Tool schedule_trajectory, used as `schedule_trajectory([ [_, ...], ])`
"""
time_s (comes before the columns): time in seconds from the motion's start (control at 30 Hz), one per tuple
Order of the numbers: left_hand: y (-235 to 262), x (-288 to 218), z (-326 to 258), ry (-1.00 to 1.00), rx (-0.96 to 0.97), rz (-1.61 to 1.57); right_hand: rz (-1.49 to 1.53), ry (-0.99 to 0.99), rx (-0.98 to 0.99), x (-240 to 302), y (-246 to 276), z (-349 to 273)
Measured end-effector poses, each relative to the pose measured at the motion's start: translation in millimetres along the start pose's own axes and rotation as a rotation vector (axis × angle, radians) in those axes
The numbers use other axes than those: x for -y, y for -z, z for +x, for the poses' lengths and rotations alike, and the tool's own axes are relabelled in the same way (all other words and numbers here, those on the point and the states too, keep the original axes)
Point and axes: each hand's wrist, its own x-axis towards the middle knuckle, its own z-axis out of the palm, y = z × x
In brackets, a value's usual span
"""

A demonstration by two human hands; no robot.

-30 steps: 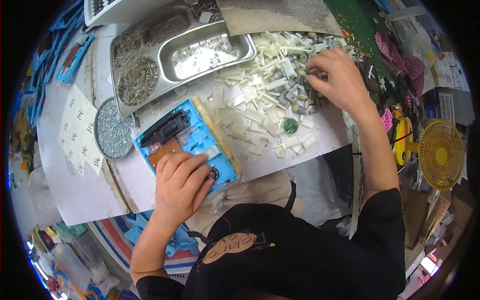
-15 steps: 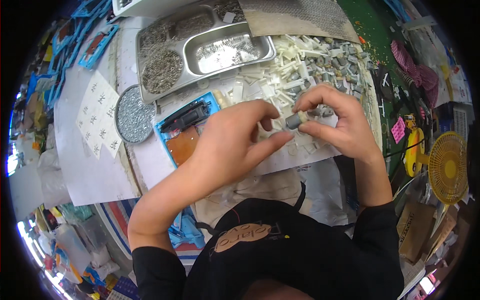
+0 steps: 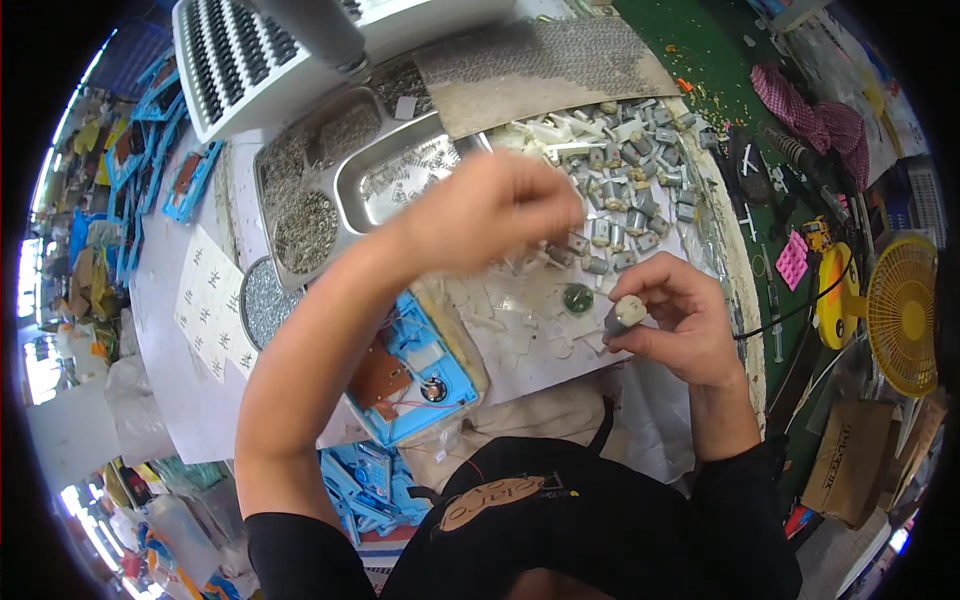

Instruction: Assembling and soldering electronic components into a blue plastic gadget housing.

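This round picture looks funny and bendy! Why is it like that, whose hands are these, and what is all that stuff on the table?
A camera on the person's head looks down through a very wide lens, which bends straight edges. Both hands are that person's own. The right hand pinches a small grey motor with a white cap. The left hand is raised above the table, blurred, so I cannot tell whether it holds anything. Below lie many more small motors, a metal tray with tiny metal parts, and an open blue plastic case showing a brown circuit board. A yellow fan stands at the right.
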Motion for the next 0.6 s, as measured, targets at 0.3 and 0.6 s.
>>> schedule_trajectory([
  [0.3,31.7,56.8,138.5,0.155,-0.554,0.892,0.309,-0.012,0.102,-11.8,6.7,0.1],
  [0.6,25.5,72.0,145.4,-0.02,-0.61,1.268,0.001,-0.124,-0.033,4.4,19.1,-6.5],
])
